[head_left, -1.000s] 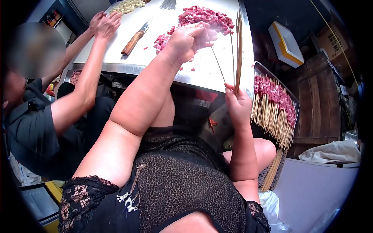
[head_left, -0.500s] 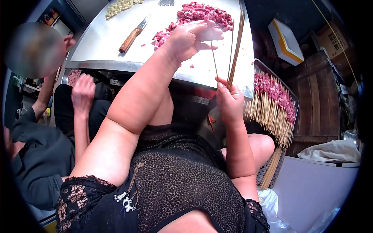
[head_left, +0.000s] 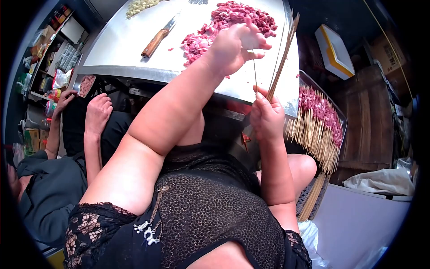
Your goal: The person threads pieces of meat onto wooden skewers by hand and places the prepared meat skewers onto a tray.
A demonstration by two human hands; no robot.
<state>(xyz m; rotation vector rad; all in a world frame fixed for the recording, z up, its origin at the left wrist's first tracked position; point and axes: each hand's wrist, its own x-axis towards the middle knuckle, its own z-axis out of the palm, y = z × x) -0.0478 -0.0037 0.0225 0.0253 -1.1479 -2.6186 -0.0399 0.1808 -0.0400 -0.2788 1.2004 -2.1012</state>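
My right hand (head_left: 267, 116) is closed around a bundle of thin wooden skewers (head_left: 284, 58) that point upward. One single skewer (head_left: 255, 71) stands apart from the bundle, pinched at thumb and fingertip. Over the table, my left hand (head_left: 237, 47) is at this skewer's upper end, fingers spread and a gap between thumb and fingers. Whether a bit of meat lies against its palm is hidden. Just behind that hand is a pile of cut raw meat (head_left: 244, 18) on the white tabletop (head_left: 121, 45).
A wood-handled knife (head_left: 155, 42) and pale pieces (head_left: 139, 7) lie left of the meat. At right, a metal tray (head_left: 344, 123) holds many meat skewers; bare skewers (head_left: 312, 197) lie below it. A co-worker's hand (head_left: 98, 112) and a meat tray (head_left: 86, 85) are at left.
The view has shifted slightly, and both my hands keep much the same pose around the single skewer. The co-worker has leaned back, and their raised hand has come down beside the left tray.
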